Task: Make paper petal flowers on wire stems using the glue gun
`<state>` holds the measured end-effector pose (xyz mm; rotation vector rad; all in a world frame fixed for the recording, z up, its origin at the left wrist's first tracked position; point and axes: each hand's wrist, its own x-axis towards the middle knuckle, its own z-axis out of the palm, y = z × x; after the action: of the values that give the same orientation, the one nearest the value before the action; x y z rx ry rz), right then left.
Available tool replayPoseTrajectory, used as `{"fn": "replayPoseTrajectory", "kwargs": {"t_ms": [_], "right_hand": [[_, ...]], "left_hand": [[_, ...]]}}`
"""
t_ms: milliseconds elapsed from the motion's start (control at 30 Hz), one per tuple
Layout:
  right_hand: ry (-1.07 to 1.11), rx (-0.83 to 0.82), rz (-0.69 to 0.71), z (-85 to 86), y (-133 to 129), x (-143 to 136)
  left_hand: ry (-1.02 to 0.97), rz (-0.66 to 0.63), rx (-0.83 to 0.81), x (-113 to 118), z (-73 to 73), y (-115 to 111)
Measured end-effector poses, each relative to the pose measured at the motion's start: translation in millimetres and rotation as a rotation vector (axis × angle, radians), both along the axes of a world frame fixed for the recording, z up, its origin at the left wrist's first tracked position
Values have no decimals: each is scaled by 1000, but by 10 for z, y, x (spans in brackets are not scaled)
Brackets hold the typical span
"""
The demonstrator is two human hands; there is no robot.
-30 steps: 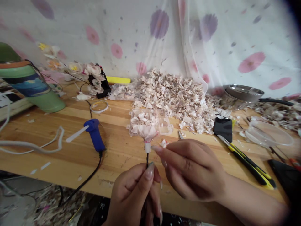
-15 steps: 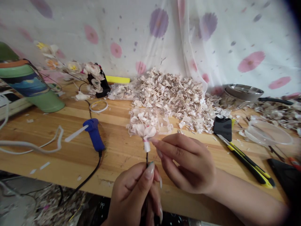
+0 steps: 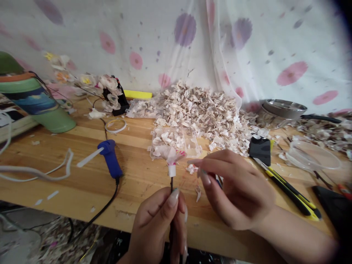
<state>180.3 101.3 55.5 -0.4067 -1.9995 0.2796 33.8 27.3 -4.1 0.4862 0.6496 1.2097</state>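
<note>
My left hand point(image 3: 162, 220) is closed around a thin dark stem point(image 3: 172, 182), held upright at the table's front edge. On top of the stem sits a handmade flower point(image 3: 172, 156) with pale petals and pink marks, above a white sleeve point(image 3: 172, 171). To the right of the flower, my right hand point(image 3: 239, 187) hovers apart from it, thumb and forefinger slightly separated with nothing visible between them. A loose petal with a red-orange mark point(image 3: 191, 168) and a pale scrap point(image 3: 198, 193) lie near its fingertips. Behind the flower is a clear compartment box point(image 3: 192, 146) holding petals.
A large petal heap point(image 3: 203, 110) fills the back. Left are a blue glue gun point(image 3: 112, 159) with its cord, a white cable point(image 3: 49, 176) and a green tumbler point(image 3: 55, 115). Right are a yellow-black utility knife point(image 3: 291, 192), a clear lid point(image 3: 315, 156) and a metal pan point(image 3: 286, 106).
My right hand has drawn away from the flower to the right, its fingers coming apart. Small pieces on the table beside it now show. My left hand keeps its hold on the stem.
</note>
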Motion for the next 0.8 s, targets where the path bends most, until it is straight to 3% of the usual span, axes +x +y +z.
{"fn": "replayPoseTrajectory", "kwargs": {"t_ms": [100,267,600,800], "right_hand": [[126,-112,5,-67,2,-15],[115,-309,30,-228,33,-34],[69,-344,-3,-196,20,-22],[141,-321,-88,-106,111,34]], "left_hand": [[-70,-21,40,20,-8,34],[-54,-24,82,12,8,54],[79,62,-19,-23,41,33],[128,182,-114,-103,42,59]]}}
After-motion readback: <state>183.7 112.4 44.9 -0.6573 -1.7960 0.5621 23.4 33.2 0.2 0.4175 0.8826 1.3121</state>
